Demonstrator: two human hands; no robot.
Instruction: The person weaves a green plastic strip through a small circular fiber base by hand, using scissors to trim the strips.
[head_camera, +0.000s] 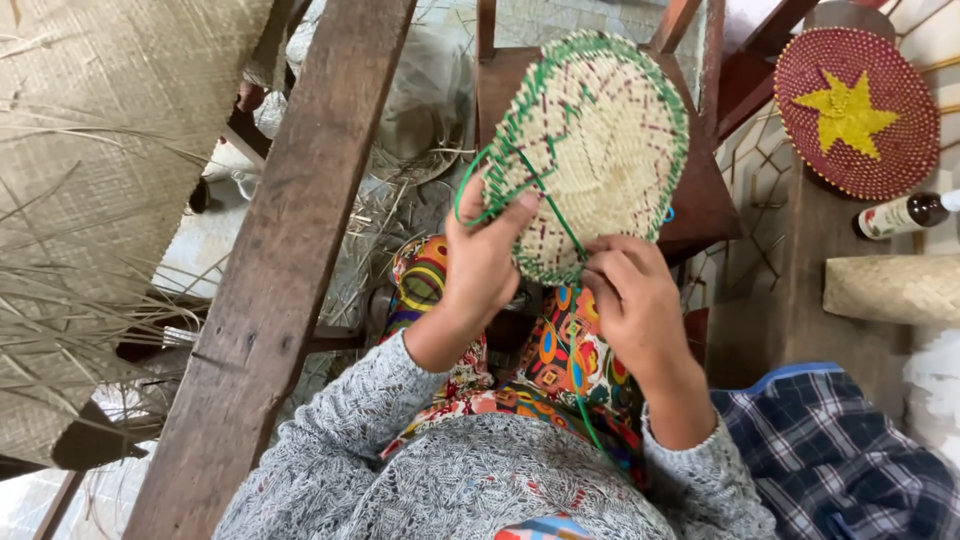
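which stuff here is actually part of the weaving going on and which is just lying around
In use:
- woven oval piece, held by both hands
- green strand, running along its edge
- left hand
- right hand

Lying about:
- red round mat with yellow star
- small bottle
- rolled woven mat
- loose straw
- plaid cloth
- wooden beam

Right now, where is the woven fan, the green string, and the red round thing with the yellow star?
woven fan (600, 130), head view, pale middle.
green string (562, 222), head view, stretch between the hands.
red disc (850, 112), head view, yellow star.
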